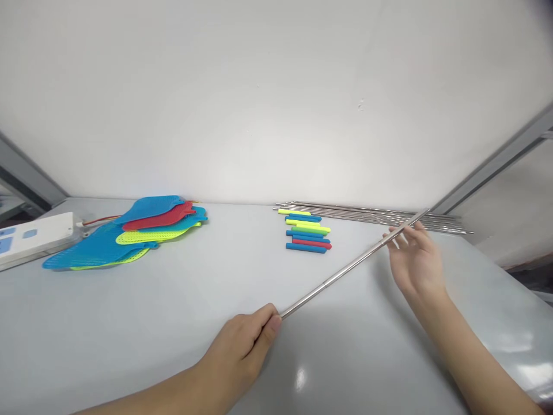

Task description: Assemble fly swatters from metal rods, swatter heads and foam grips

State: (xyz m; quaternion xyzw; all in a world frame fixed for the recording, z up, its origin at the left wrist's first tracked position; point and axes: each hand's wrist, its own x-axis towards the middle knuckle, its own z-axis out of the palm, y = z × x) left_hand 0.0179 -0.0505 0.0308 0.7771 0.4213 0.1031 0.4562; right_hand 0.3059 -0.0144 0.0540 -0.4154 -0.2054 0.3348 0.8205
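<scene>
My left hand [248,346] is closed around the near end of a thin silver telescopic rod [345,270]. The rod slants up and away to the right above the table. Near its far end is my right hand [415,259], palm up with fingers spread; the fingertips lie behind or against the rod, and I cannot tell how firmly they touch. Between the hands and the wall lie several coloured plastic handle tubes [306,233] in blue, yellow, green and red. Behind the right hand, a bundle of similar metal rods [358,213] lies along the wall.
At the left is an overlapping pile of leaf-shaped fly swatter heads [103,245] in blue, red and yellow. A white box with blue markings [38,236] and a cable sits at the far left. The grey table [173,311] meets a white wall [242,115], with metal frame posts [492,155] at the sides.
</scene>
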